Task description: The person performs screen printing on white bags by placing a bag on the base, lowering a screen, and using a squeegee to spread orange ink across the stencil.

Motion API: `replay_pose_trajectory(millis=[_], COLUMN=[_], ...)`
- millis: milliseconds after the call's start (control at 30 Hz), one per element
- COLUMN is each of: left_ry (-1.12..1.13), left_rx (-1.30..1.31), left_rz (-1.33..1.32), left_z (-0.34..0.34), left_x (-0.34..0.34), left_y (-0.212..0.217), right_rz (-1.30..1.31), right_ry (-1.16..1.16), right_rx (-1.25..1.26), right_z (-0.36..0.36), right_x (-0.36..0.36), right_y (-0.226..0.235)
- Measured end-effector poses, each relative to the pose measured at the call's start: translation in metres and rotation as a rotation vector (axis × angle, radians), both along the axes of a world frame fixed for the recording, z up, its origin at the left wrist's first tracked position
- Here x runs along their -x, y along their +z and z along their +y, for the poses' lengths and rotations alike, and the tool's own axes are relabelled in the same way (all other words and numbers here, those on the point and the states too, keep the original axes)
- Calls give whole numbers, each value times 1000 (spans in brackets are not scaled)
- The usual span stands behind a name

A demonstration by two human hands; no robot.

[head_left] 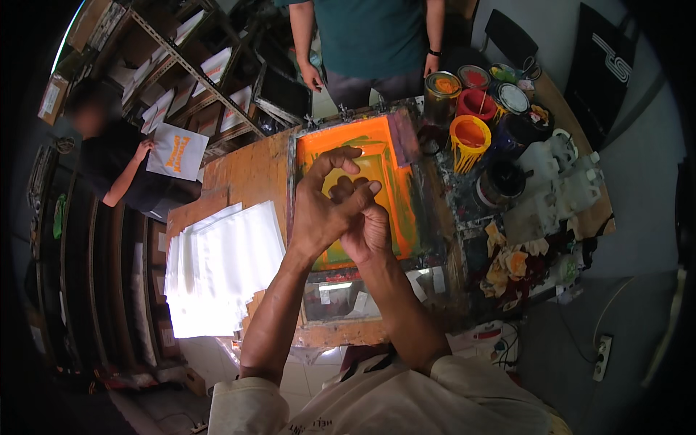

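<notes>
My left hand (pixel 319 206) and my right hand (pixel 368 226) meet above a printing screen frame (pixel 366 156) whose mesh is smeared with orange ink. The fingers of the two hands touch and overlap, the left ones curled over the right. Neither hand holds anything that I can see. Both hands hover over the lower middle of the screen, which lies on a wooden table (pixel 246 174). Part of the screen is hidden under my hands.
A stack of white sheets (pixel 217 268) lies left of the screen. Several open ink cans (pixel 470 138) and white jugs (pixel 558 181) crowd the right. A person in a teal shirt (pixel 370 36) stands behind the table. Another person at left holds a printed white sheet (pixel 176 151) by shelves.
</notes>
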State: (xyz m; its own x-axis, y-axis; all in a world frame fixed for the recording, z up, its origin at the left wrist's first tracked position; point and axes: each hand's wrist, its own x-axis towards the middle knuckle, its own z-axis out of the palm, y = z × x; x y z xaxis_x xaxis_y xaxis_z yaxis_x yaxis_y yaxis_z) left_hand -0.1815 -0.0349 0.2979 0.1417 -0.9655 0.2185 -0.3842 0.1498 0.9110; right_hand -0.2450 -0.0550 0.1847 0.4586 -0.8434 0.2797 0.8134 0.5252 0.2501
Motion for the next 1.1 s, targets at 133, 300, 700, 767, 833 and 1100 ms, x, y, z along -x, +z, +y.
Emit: replay_pose_trajectory(millis=[133,300,700,767,833,1100], left_ry=[40,129,66,-77,-49,-123], left_rx=[69,129,-74,-186,-428,-536], left_rz=[59,621,786,1250,1500,1542], left_z=[-1,20,94,105,121,150], left_x=[1,-28,24,34,54,90], left_y=[-6,-37,-113,-136,-170,-209], right_rz=[339,1372,1428,1698,1933,2377], right_ry=[-58,-84,-303,-415,-521,-258], right_rx=[-13,641,300,594,1080,1513], right_z=[10,10,77,92,96,118], right_x=[9,66,110,115,130,140], right_y=[7,19,31,59,86,64])
